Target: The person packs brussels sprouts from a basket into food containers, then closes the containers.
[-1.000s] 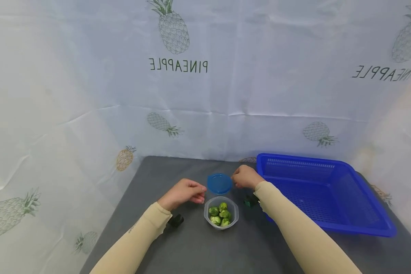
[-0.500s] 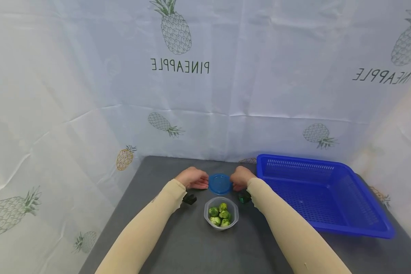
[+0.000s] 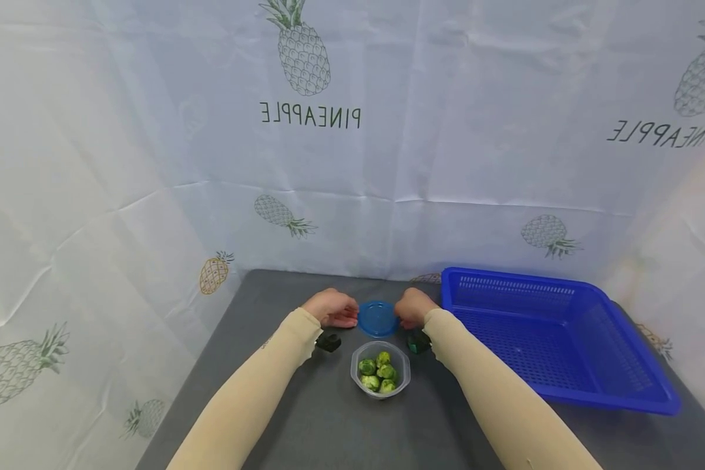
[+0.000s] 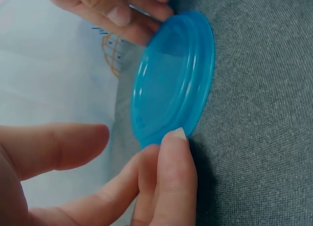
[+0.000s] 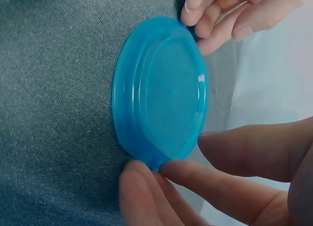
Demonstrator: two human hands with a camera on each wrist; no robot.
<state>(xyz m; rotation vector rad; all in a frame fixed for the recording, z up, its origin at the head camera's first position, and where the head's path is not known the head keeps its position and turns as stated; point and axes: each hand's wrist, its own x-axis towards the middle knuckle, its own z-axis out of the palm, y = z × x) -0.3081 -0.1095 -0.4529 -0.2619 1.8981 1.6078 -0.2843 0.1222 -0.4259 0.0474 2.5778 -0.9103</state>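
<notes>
A round blue translucent plastic lid (image 3: 378, 318) lies on the grey table, behind a clear plastic container (image 3: 357, 386) of Brussels sprouts (image 3: 386, 371). At the lid's left edge is my left hand (image 3: 333, 307). In the left wrist view its fingertips (image 4: 172, 152) touch the rim, with the thumb held apart from it. My right hand (image 3: 414, 307) is at the opposite edge. The right wrist view shows its fingertips (image 5: 139, 182) against the rim and its thumb overlapping the lid's edge; from the left wrist, that thumb appears separated from the lid.
A large blue plastic basket (image 3: 570, 398) stands on the right of the table (image 3: 341, 437). Behind the table hangs a white curtain (image 3: 352, 163) with pineapple prints. A dark wrist device (image 3: 329, 342) shows below my left hand.
My left hand has moved forward and right to the lid's left edge. The right hand has shifted slightly left along the lid's other side. The lid and container stay in place.
</notes>
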